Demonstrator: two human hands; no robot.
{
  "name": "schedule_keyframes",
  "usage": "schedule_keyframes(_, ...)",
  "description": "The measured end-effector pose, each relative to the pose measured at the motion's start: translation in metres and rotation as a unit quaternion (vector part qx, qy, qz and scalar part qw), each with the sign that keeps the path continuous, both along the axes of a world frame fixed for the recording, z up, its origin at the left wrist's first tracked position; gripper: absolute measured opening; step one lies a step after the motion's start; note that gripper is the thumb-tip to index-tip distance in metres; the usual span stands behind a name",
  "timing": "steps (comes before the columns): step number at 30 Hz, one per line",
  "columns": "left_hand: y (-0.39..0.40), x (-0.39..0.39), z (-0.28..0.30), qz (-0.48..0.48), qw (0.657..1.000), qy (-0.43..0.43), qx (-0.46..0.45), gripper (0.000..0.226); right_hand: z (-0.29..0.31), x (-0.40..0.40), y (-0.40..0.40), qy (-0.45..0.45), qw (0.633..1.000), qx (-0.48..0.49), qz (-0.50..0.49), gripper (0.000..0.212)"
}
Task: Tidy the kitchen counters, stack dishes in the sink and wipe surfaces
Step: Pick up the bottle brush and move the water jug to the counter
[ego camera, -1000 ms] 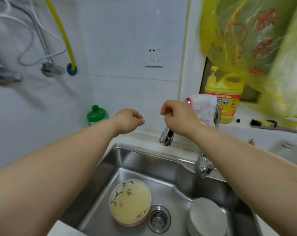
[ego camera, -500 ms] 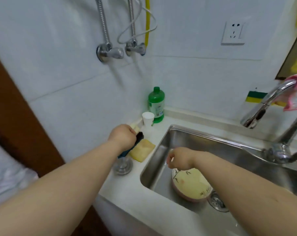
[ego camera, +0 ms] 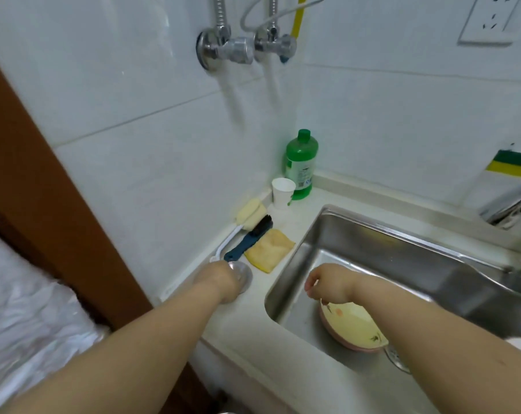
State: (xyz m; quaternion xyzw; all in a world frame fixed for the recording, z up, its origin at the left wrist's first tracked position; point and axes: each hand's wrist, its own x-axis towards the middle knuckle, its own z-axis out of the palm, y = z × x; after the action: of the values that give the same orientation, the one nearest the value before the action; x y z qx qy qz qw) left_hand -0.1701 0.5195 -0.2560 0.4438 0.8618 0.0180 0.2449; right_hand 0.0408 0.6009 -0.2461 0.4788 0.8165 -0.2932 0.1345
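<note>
My left hand (ego camera: 220, 279) is down on a round metal sink strainer (ego camera: 243, 273) on the white counter, left of the steel sink (ego camera: 372, 243). The hand covers the strainer's near half and its fingers curl over it. My right hand (ego camera: 328, 283) hovers inside the sink with loosely curled fingers and holds nothing. Just below it lies a pink bowl with a yellow inside and a leaf pattern (ego camera: 352, 324), tilted on the sink floor beside the drain (ego camera: 398, 358).
Behind the strainer lie a yellow cloth (ego camera: 269, 249), a blue brush (ego camera: 247, 240) and a white-handled sponge brush (ego camera: 247, 213). A paper cup (ego camera: 282, 192) and green bottle (ego camera: 301, 162) stand in the corner. The faucet (ego camera: 510, 204) is at right, a brown door frame (ego camera: 44, 174) at left.
The view swung left from the faucet to the counter corner. My left hand dropped from above the blue brush onto the metal strainer. My right hand stays over the bowl in the sink.
</note>
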Motion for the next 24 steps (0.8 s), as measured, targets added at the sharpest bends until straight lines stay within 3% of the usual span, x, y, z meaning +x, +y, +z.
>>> schedule_keyframes(4,0.002,-0.009,-0.013,0.008,0.999,0.026,-0.037,0.051,-0.023,-0.034,0.017,0.061,0.998,0.008,0.000,0.026)
schedule_keyframes(8,0.005,-0.020,-0.028,0.047,0.999,0.008,-0.002,0.029,-0.047,-0.070,0.040,0.123,0.991,-0.022,-0.039,0.031)
schedule_keyframes(13,0.007,-0.027,-0.041,0.118,0.991,-0.010,0.064,0.028,-0.058,-0.109,0.055,0.174,0.984,-0.021,-0.033,0.041)
schedule_keyframes(21,0.009,-0.040,-0.051,0.138,0.988,0.049,0.051,0.024,-0.065,-0.153,0.049,0.129,0.982,-0.028,0.137,0.052)
schedule_keyframes(24,0.013,-0.041,-0.051,0.118,0.990,0.074,0.005,0.024,-0.069,-0.155,0.045,0.119,0.984,-0.030,0.133,0.046)
